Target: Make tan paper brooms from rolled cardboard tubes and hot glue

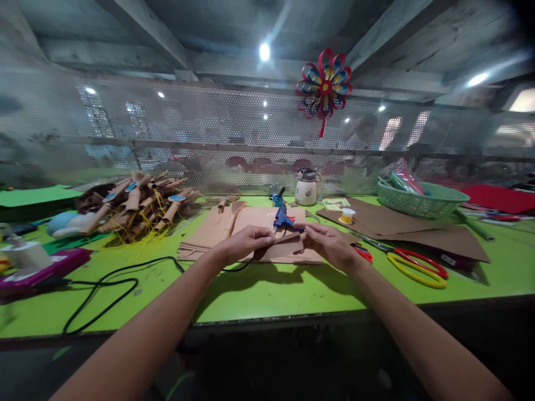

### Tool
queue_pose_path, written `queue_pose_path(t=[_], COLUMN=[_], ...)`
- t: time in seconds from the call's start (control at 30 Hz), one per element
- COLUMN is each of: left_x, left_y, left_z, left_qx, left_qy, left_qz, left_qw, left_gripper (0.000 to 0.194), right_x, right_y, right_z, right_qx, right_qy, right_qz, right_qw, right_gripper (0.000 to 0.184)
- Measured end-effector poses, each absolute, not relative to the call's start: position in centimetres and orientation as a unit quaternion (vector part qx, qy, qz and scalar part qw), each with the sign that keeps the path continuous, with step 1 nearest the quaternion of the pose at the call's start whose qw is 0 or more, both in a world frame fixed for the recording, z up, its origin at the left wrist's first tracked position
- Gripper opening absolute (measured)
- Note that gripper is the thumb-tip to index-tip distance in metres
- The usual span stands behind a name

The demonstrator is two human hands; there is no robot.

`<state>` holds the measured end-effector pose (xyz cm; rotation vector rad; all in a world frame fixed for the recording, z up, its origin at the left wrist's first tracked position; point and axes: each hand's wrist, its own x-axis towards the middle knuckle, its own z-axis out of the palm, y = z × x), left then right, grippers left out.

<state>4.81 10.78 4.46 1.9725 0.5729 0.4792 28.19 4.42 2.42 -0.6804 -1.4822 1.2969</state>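
Observation:
Between my two hands is a small piece of brown kraft paper [281, 248], raised a little above the table. My left hand [247, 240] pinches its left edge between thumb and fingers. At the opposite edge, my right hand [330, 243] grips the paper with its fingertips. Just behind the piece stands a blue glue gun [282, 217], resting on a stack of larger brown paper sheets [204, 242]. A fringed strip of brown paper [234, 216] lies on that stack, left of the glue gun.
Large scissors with red and yellow handles [418, 267] lie to the right. Rolled brown paper pieces with yellow strings [154, 206] are heaped at left. A black cord [112, 273] runs from a purple power strip [62, 267]. A green basket [422, 199] stands at back right.

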Motion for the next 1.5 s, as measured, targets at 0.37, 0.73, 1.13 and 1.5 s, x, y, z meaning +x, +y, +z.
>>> queue_pose_path(t=[0.37, 0.73, 1.13, 1.5], left_x=[6.6, 6.7, 7.5, 7.1], left_y=[9.5, 9.2, 9.1, 9.0], left_z=[3.2, 3.5, 3.3, 3.6], left_qx=[0.761, 0.710, 0.737, 0.778], left_qy=[0.172, 0.185, 0.214, 0.224], left_qz=[0.121, 0.161, 0.194, 0.151], left_qw=[0.614, 0.660, 0.611, 0.567], left_gripper=[0.030, 0.043, 0.033, 0.032], right_x=[27.0, 27.3, 27.4, 27.6], right_y=[3.6, 4.4, 5.2, 4.9], right_z=[2.3, 1.8, 1.1, 1.4], right_qx=[-0.298, -0.372, -0.373, -0.383], right_qy=[-0.695, -0.656, -0.613, -0.617], right_qz=[0.484, 0.459, 0.435, 0.474], right_qw=[0.441, 0.470, 0.544, 0.498], right_gripper=[0.016, 0.020, 0.019, 0.015])
